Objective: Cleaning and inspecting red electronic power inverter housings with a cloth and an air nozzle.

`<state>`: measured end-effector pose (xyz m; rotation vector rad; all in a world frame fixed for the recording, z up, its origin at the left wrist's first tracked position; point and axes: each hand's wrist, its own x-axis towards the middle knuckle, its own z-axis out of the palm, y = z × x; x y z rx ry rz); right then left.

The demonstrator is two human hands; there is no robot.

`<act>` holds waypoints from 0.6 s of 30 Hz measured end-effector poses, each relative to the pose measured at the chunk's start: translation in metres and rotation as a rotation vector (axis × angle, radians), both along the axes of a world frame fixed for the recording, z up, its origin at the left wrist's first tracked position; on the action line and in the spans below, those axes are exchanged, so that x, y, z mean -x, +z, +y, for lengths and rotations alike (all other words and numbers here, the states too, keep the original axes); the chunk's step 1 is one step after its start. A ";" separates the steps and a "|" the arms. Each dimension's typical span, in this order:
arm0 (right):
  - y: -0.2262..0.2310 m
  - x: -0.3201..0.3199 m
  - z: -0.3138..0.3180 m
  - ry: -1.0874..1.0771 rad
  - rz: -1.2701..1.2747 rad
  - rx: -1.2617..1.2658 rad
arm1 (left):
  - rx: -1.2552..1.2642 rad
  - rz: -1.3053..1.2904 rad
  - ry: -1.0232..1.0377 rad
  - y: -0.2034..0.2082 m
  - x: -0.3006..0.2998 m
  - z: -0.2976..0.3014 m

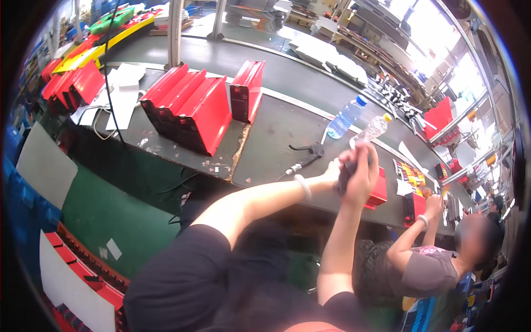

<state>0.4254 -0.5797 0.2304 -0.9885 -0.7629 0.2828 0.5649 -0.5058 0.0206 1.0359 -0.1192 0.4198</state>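
A dark object [345, 178], too blurred to name, is held up over the workbench [274, 130] with the right hand's [362, 172] fingers curled around it, while the left hand [334, 169] meets it from the left, its fingers too hidden to tell whether they grip. The right forearm rises steeply; the left, a white bracelet [303, 187] at its wrist, slants up rightward from a bent elbow. Near them are a red box [378, 191] and a blue-capped bottle [345, 119].
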 end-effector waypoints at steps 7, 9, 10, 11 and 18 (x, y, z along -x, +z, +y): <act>-0.031 -0.074 0.214 -0.221 -0.577 0.599 | -0.673 0.358 0.432 0.067 0.194 0.030; -0.036 -0.055 0.249 -0.126 -0.552 0.885 | -0.673 0.395 0.458 0.065 0.245 0.044; -0.046 -0.048 0.259 -0.140 -0.628 0.906 | -0.692 0.382 0.492 0.063 0.268 0.048; -0.055 -0.046 0.264 -0.196 -0.700 0.877 | -0.685 0.417 0.523 0.063 0.287 0.052; -0.080 -0.087 0.242 -0.558 -0.621 0.640 | -0.463 0.400 0.653 0.061 0.361 0.062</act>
